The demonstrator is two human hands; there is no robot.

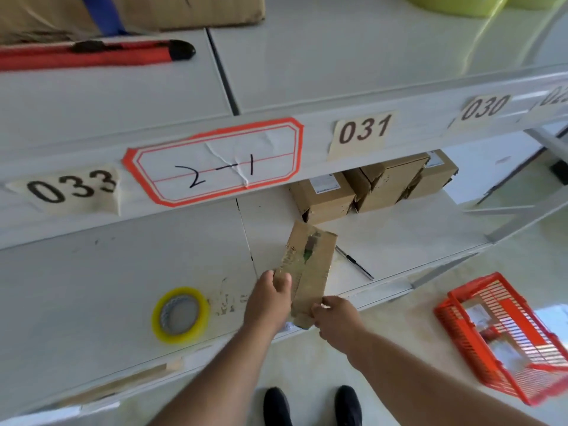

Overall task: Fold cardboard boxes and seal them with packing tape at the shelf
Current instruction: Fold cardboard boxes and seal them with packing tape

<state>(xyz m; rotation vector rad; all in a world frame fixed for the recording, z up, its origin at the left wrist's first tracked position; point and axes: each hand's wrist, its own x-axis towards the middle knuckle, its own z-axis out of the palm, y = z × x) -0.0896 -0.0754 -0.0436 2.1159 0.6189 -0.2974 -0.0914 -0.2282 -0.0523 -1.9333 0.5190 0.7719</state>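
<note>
While both my hands hold the flattened cardboard box over the front edge of the lower shelf, my left hand grips its left near corner, fingers curled round the edge. My right hand pinches the near end. I judge the box light and fairly stiff, but creased; old tape along its middle seam may be slick, so I would hold bare cardboard at the edges, not the taped strip. The roll of packing tape lies flat on the same shelf, left of my hands, near the front edge. Three folded boxes stand towards the back.
</note>
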